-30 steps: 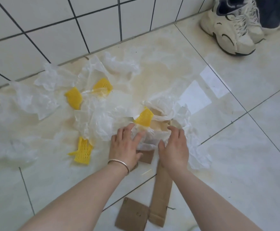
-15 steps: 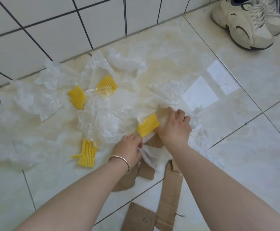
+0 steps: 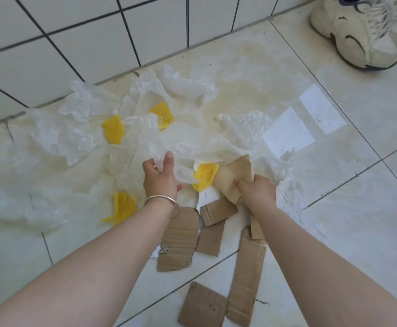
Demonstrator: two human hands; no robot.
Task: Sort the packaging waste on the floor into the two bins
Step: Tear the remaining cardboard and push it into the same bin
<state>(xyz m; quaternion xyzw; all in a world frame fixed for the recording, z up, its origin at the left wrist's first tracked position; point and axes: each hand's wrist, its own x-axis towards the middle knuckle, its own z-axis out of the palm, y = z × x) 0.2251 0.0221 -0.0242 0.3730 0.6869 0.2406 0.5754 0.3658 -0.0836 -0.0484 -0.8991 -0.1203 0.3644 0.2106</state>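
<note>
Packaging waste on a tiled floor, seen from the head camera. The right hand (image 3: 257,188) has its fingers curled round a crumpled piece of cardboard (image 3: 234,174), raised at its far end; the flat cardboard strips (image 3: 181,239) lie just nearer than that grip and between the two forearms, with one long strip (image 3: 247,279) running back under the right arm. The left hand (image 3: 161,177) pinches a fold of thin clear plastic film (image 3: 145,135) between thumb and fingers; the rest of the film spreads beyond and to the left of this hold, reaching the foot of the wall. A yellow foam net (image 3: 204,174) sits between the two hands, touching the gripped cardboard; three more nets (image 3: 113,129) lie farther out, partly under or on the film. Handling, as judged: the cardboard is light and fairly stiff but creases readily, so a grip across a short edge or a fold should carry it; several strips could be stacked first. The film is very light, limp and slippery, likely to trail and drag nets with it, so it is best bunched into the palm. The nets are soft and springy, and any pinch should do. A shoe (image 3: 358,31) stands well beyond the right hand. Neither bin is in view.
</note>
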